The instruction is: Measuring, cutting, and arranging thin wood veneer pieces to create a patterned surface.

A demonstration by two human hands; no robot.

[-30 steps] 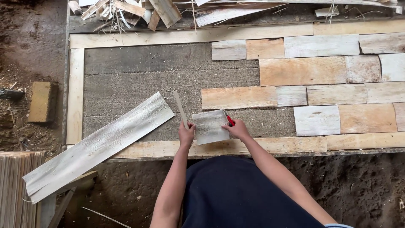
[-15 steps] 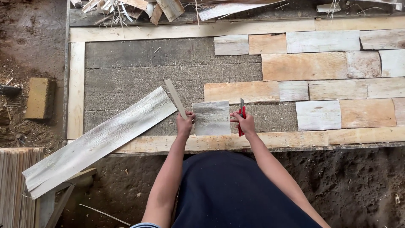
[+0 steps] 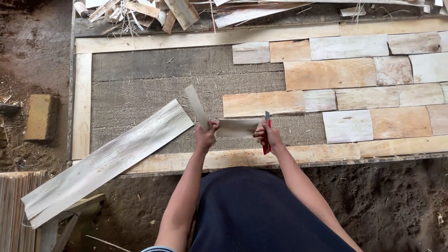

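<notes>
Both hands hold a thin wood piece (image 3: 237, 128) up over the grey board (image 3: 140, 93) — left hand (image 3: 206, 136) pinching its left end, right hand (image 3: 268, 135) its right end, gripping a red knife (image 3: 266, 135) too. It looks light, bendy, easy to snap — best held by both ends.

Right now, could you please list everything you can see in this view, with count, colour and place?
small veneer piece: one, grey, held between both hands
narrow strip: one, pale, at left hand
utility knife: one, red, in right hand
long plank: one, whitish, lying diagonally at left
laid wood tiles: many, tan and grey, right side of panel
panel frame: one, pale wood
wood scraps: pile, top edge
block: one, yellowish, on dirt at left
left hand: one
right hand: one
</notes>
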